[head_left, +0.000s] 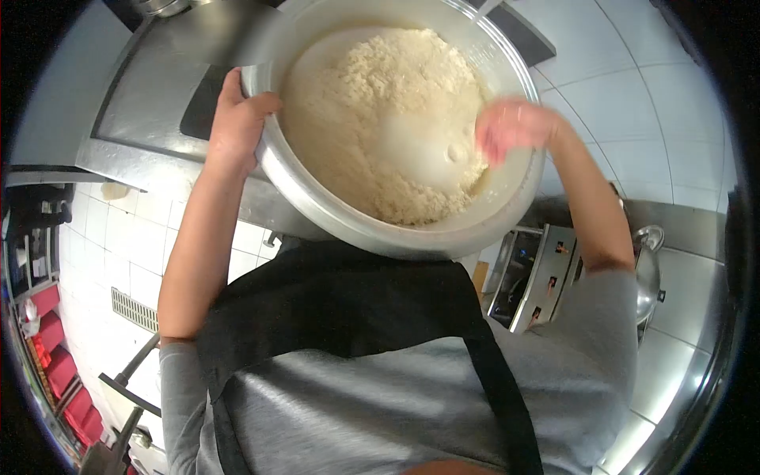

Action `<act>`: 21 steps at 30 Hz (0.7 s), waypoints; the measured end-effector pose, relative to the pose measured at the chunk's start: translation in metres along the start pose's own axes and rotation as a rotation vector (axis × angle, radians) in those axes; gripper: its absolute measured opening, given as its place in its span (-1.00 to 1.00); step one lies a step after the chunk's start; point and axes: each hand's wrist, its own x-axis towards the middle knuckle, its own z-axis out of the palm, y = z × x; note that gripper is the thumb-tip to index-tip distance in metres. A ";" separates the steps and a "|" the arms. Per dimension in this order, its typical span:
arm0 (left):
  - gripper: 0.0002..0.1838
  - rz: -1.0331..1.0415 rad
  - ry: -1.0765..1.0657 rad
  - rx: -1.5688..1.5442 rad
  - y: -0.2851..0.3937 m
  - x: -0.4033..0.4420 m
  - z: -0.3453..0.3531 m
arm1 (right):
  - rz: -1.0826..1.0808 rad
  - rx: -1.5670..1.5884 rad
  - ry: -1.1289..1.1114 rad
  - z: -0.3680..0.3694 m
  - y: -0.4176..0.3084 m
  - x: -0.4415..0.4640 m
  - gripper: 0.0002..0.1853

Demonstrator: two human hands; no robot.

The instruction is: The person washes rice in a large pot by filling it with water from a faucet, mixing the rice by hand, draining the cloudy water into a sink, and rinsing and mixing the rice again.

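Observation:
A large silver metal pot [313, 190] stands tilted toward me, with wet rice [404, 71] and cloudy water [412, 146] inside. My left hand [240, 120] is closed on the pot's left rim, thumb over the edge. On the opposite side, my right hand [514, 131] is inside the pot near its right wall, just over the rice and water. Motion smears its fingers, which look bent, and whether they hold any rice cannot be made out.
A steel counter [146, 87] extends left of the pot. To the lower right is a stove with knobs [549, 277], with a metal pan [647, 277] beside it. Red bins [63, 368] line the far left, and a drain grate [134, 309] lies in the tiled floor.

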 end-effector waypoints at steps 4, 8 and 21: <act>-0.34 0.047 -0.001 0.022 -0.005 0.004 -0.003 | 0.072 -0.308 0.553 0.009 0.004 0.028 -0.69; -0.31 0.089 0.025 0.124 -0.014 0.011 -0.006 | -0.101 -0.996 1.332 -0.111 -0.003 0.068 -0.60; -0.25 0.124 -0.024 -0.004 -0.017 0.010 -0.008 | -0.184 -1.391 0.433 -0.018 -0.008 0.143 -0.41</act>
